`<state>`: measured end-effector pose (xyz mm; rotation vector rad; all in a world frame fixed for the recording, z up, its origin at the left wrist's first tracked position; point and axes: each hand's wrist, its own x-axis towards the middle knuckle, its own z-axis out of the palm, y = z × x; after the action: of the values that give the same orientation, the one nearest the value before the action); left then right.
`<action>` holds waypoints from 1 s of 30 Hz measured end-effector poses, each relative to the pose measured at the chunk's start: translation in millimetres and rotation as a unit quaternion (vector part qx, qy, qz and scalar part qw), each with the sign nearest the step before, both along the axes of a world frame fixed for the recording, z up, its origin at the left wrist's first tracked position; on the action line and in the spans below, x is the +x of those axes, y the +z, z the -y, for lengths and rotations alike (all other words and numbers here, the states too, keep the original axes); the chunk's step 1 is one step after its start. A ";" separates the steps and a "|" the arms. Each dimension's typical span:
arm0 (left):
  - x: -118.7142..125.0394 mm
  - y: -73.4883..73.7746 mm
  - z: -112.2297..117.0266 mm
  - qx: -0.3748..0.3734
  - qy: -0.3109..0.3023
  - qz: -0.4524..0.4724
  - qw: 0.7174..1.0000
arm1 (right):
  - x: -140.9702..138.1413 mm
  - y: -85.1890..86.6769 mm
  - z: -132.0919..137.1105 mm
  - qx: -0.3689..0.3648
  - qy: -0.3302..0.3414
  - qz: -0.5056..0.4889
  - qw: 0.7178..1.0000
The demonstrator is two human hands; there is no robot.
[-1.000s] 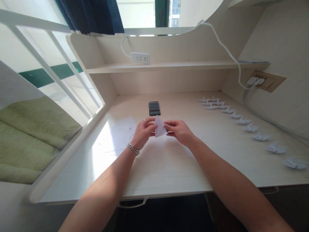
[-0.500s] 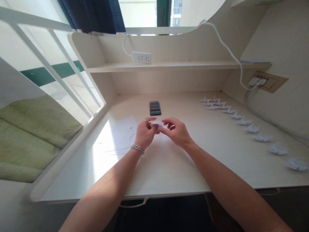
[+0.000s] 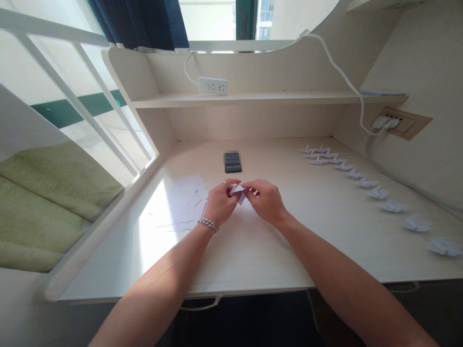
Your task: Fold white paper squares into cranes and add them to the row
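Note:
A small piece of folded white paper is held above the desk between my hands, its pointed flaps showing. My left hand, with a ring and a chain bracelet, pinches it from the left. The fingers of my right hand are closed on its right edge. Fingers cover part of the paper, so its full shape is hidden. To the left lie loose white paper sheets, partly in sunlight. Several folded paper cranes stand in a line along the right side of the desk.
A dark phone-like object, partly blurred out, lies just beyond my hands. On the shelf rests a white power strip. A white cable runs down to the wall socket. A white railing borders the left side.
My right fingers have closed onto the paper, where they were spread before. The paper has turned and now shows pointed flaps. Both hands have shifted slightly.

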<state>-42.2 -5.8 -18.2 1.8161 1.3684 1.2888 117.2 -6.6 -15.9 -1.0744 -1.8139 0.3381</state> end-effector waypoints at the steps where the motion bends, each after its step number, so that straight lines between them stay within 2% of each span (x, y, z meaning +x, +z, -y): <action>1: -0.2 -0.1 -0.4 -0.003 -0.007 0.006 1.000 | -0.3 -0.2 -0.2 -0.022 0.009 -0.025 0.999; 4: -1.3 0.0 -2.2 -0.022 -0.037 0.053 0.998 | 0.0 -0.1 -2.0 -0.102 0.053 -0.109 0.987; 7: -2.6 1.2 -4.2 -0.038 -0.055 0.100 0.993 | 3.0 2.8 -3.6 -0.181 0.114 -0.171 0.962; 11: -3.5 4.9 -4.5 -0.035 -0.055 0.123 0.990 | 9.2 9.5 -3.7 -0.293 0.188 -0.269 0.898; 14: -3.8 9.0 -2.4 -0.025 -0.054 0.102 0.993 | 11.8 11.5 -4.3 -0.335 0.203 -0.314 0.865; 30: -4.3 15.2 1.1 -0.010 -0.074 -0.001 0.997 | 6.7 3.6 -9.2 -0.313 0.173 -0.302 0.884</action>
<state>-46.6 -6.9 -3.1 1.8674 1.2191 1.1929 123.9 2.6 -12.3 -0.8988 -1.3233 1.3894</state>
